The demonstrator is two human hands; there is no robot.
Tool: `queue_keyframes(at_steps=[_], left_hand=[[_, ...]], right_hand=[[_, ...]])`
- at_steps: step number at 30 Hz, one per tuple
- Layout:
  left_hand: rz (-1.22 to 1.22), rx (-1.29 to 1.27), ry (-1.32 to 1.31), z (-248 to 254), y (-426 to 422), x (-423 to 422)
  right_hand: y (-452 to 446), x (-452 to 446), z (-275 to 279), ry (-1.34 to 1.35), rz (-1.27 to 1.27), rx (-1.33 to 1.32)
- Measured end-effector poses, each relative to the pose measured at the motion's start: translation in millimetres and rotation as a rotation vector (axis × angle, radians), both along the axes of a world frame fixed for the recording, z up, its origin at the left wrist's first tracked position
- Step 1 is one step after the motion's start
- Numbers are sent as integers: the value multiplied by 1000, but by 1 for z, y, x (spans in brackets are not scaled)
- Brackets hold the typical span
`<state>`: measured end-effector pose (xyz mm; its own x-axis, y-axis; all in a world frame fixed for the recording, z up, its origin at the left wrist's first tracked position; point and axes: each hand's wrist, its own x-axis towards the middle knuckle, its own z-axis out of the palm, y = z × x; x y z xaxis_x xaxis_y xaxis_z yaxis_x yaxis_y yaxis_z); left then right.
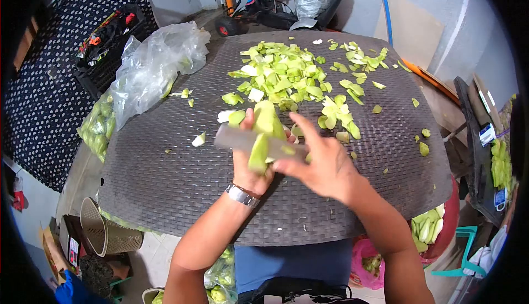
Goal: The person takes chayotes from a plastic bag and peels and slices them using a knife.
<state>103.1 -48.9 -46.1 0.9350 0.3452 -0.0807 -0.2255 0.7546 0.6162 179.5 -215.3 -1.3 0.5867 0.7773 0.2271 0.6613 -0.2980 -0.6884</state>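
Near the middle of the dark woven table [165, 183], my left hand [250, 163] is wrapped round a pale green vegetable [266, 117], with a metal watch on that wrist. My right hand [325, 158] grips a wide knife [237, 137], whose blade is blurred and lies across the vegetable. A green slice [258, 154] stands against the blade on the near side. Just beyond my hands spreads a large heap of green peelings [284, 75], with a smaller cluster [338, 114] to its right.
A clear plastic bag [157, 67] lies at the table's left edge above bagged green vegetables [100, 127]. A red basin [449, 221] of cut pieces and a pink bag [366, 260] are below the right edge. A beige basket [124, 238] stands at lower left.
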Motion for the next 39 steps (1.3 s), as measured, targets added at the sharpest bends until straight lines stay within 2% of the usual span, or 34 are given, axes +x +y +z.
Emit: queue_keyframes(at_steps=[1, 4, 16, 22, 25, 28, 31, 37, 39], left_hand=[[-53, -88, 31, 7, 0, 1], [-69, -137, 34, 19, -8, -2], [-96, -102, 56, 1, -2, 1], [-9, -179, 138, 0, -5, 0], [-10, -192, 130, -8, -3, 2], [-5, -193, 57, -5, -5, 3], [7, -175, 49, -1, -6, 1], [54, -131, -2, -2, -10, 0], [37, -111, -16, 3, -12, -1]], right_hand=[[6, -3, -12, -210, 52, 101], [9, -7, -24, -385, 93, 94], [9, -9, -22, -381, 95, 27], [8, -5, -25, -605, 58, 24], [7, -3, -22, -620, 41, -15], [7, -1, -28, -427, 33, 4], [8, -1, -27, -375, 49, 86], [4, 8, -24, -462, 69, 9], [4, 9, -26, -408, 50, 54]])
